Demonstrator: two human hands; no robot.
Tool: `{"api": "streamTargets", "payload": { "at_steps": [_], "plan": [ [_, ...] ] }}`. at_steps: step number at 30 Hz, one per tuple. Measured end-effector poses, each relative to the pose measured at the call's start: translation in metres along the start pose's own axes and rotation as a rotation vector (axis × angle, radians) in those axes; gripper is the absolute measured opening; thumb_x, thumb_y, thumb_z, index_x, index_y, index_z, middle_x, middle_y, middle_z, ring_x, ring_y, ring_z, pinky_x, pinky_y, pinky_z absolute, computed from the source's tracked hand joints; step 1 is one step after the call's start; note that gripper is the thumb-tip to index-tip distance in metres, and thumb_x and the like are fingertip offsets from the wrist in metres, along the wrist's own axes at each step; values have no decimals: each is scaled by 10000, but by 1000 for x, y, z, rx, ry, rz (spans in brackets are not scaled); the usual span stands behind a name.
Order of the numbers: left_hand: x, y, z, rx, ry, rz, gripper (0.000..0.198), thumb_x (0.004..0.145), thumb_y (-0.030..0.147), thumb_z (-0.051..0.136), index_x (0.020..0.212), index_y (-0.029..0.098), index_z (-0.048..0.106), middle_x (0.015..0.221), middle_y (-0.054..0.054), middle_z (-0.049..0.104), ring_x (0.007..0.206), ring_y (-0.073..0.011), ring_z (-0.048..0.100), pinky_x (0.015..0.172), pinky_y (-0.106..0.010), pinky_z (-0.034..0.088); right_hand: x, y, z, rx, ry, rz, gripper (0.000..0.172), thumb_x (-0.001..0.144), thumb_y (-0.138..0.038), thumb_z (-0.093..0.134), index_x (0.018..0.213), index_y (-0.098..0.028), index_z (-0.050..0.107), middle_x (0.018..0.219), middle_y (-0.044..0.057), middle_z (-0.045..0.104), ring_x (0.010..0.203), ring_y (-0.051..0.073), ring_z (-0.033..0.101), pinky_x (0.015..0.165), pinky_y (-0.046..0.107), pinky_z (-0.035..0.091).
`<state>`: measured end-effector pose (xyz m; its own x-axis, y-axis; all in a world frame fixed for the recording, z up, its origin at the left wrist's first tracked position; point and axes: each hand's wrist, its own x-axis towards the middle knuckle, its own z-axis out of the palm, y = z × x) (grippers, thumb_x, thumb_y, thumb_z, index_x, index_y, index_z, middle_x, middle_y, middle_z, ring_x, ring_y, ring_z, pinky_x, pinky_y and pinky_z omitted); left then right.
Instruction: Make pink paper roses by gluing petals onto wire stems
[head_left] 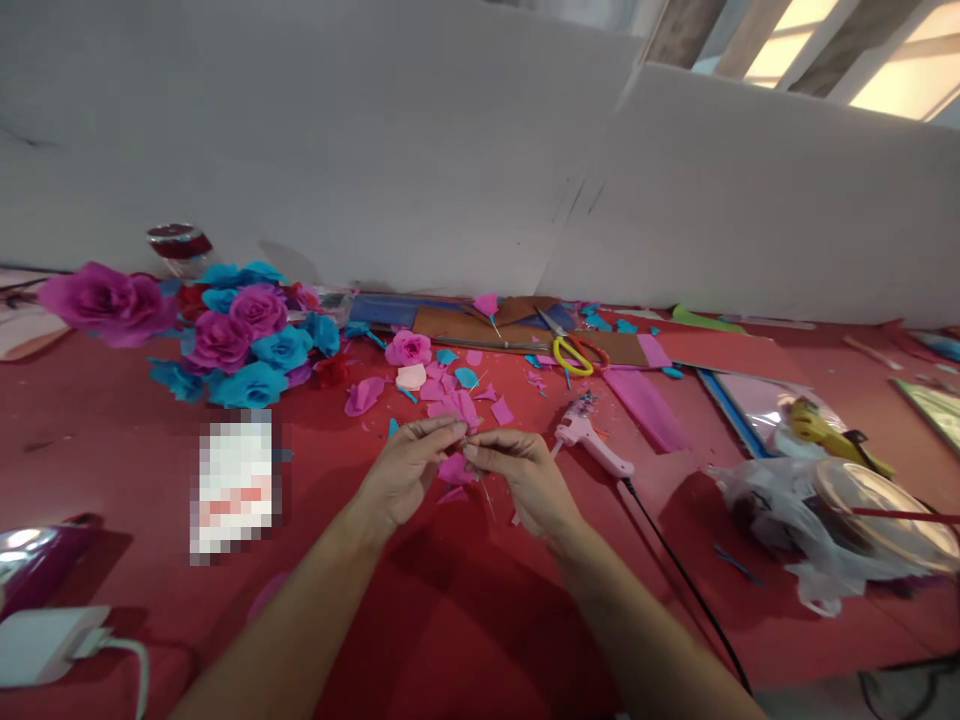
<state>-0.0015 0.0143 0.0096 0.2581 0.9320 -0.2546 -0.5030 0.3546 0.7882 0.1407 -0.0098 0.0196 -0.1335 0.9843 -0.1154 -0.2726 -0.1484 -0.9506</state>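
Both my hands meet over the red table (112, 440), pinching a small pink paper petal (454, 468) between them. My left hand (411, 470) closes its fingertips on the petal's upper edge. My right hand (519, 472) pinches it from the right, and a thin wire seems to hang below the fingers. Just beyond my hands lie loose pink petals (454, 404) and blue scraps. A pink glue gun (591, 442) rests right of my right hand, its black cord running toward me.
A bunch of pink and blue paper roses (240, 330) lies at the left. Yellow-handled scissors (571, 350) sit on brown card at the back. A plastic bag with a round lid (847, 510) and a yellow glue gun (825, 425) lie right. A white charger (45, 645) sits near left.
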Motion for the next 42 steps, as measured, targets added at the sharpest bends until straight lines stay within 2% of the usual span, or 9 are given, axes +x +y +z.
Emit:
{"api": "streamTargets", "payload": {
  "at_steps": [4, 8, 17, 26, 35, 42],
  "plan": [
    [0, 1, 0, 20, -35, 0, 157, 607, 247, 800, 681, 128, 732, 627, -24, 660, 607, -94, 588, 618, -206, 484, 3, 5, -2, 75, -18, 42, 90, 624, -232, 770, 705, -192, 760, 625, -3, 670, 574, 86, 549, 594, 220, 431],
    [2, -1, -2, 29, -26, -3, 181, 593, 268, 805, 670, 123, 729, 615, -24, 654, 599, -103, 580, 612, -230, 485, 4, 9, -4, 85, -31, 64, 110, 636, -243, 776, 725, -181, 758, 639, 5, 667, 583, 88, 542, 612, 236, 424],
    [0, 3, 2, -33, -20, -22, 157, 535, 213, 829, 579, 127, 705, 563, 6, 637, 536, -58, 542, 540, -171, 431, 5, 12, -4, 81, -41, 33, 107, 653, -241, 772, 743, -185, 759, 648, 3, 659, 606, 94, 525, 645, 258, 407],
    [1, -1, -4, 33, -59, -19, 138, 601, 226, 797, 594, 131, 697, 582, 7, 627, 569, -69, 546, 584, -194, 440, 4, 9, -5, 138, -73, 107, 104, 631, -214, 770, 725, -175, 752, 667, 2, 660, 592, 81, 527, 625, 239, 406],
    [0, 0, -2, 56, -111, -20, 178, 637, 235, 769, 539, 135, 658, 548, 17, 586, 540, -79, 532, 590, -225, 444, 5, 6, -6, 236, -140, 218, 117, 603, -214, 779, 663, -142, 708, 575, -12, 612, 528, 68, 505, 565, 215, 361],
    [0, 0, -4, 50, -150, -11, 202, 670, 244, 745, 530, 140, 643, 530, 19, 572, 517, -91, 536, 580, -241, 450, 5, 8, -6, 227, -191, 205, 157, 646, -263, 779, 684, -134, 698, 579, -5, 611, 542, 74, 503, 586, 224, 342]
  ]
}}
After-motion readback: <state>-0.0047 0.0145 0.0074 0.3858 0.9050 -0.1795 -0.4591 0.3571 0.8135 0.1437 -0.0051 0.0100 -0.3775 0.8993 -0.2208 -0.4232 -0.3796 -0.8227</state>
